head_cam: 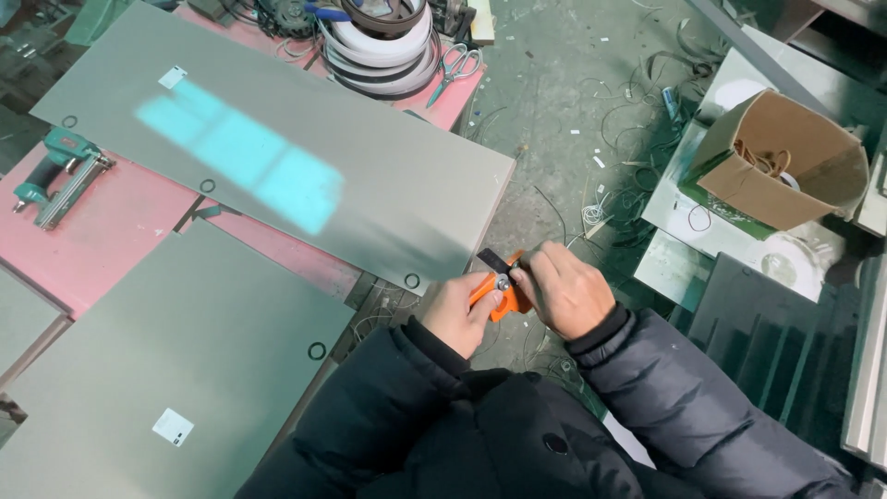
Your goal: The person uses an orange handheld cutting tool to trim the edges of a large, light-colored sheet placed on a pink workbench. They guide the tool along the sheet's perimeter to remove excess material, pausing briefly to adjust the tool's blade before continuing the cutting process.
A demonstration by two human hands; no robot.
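Both my hands meet over an orange-handled cutting tool [504, 294] with a dark blade at its top. My left hand [455, 312] grips the orange body from the left. My right hand [565, 288] pinches the tool's upper part near a small metal screw, fingers closed on it. The tool hangs just off the corner of a large grey panel [305, 139]. Black padded sleeves cover both my arms.
A second grey panel [166, 360] lies at lower left on a pink table [102, 231]. A green nail gun [57, 171] rests at left. Rolls of white edge banding [383, 46] and scissors [455, 69] sit at the top. An open cardboard box [785, 162] stands at right; scraps litter the floor.
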